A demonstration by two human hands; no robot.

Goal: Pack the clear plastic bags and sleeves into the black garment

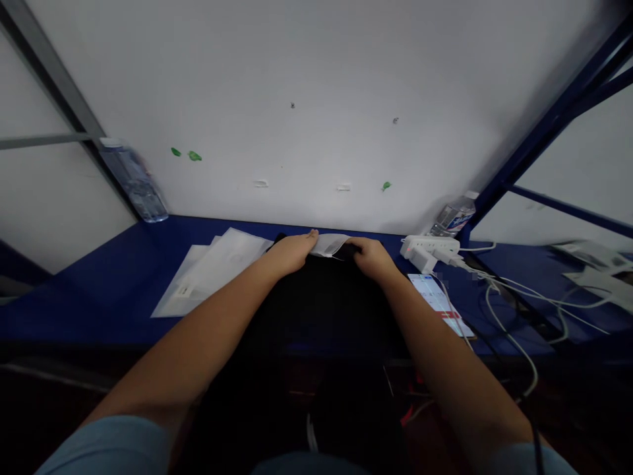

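A black garment (326,297) is spread over the blue tabletop in front of me; its lower part merges with the dark area below the table edge, so its full outline is hidden. At its far end a whitish strip (329,245), like a lining or band, shows between my hands. My left hand (295,253) grips the garment's far edge at the strip's left end, thumb on top. Closed on the dark edge at the strip's right end is my right hand (372,257), fingers curled.
Clear plastic sleeves (212,270) lie left of the garment. On the right are a lit phone (438,300), a white power strip (430,248) with plugs, and tangled white cables (529,290). Water bottles stand at the left (136,185) and right (455,214), by the white wall (316,132).
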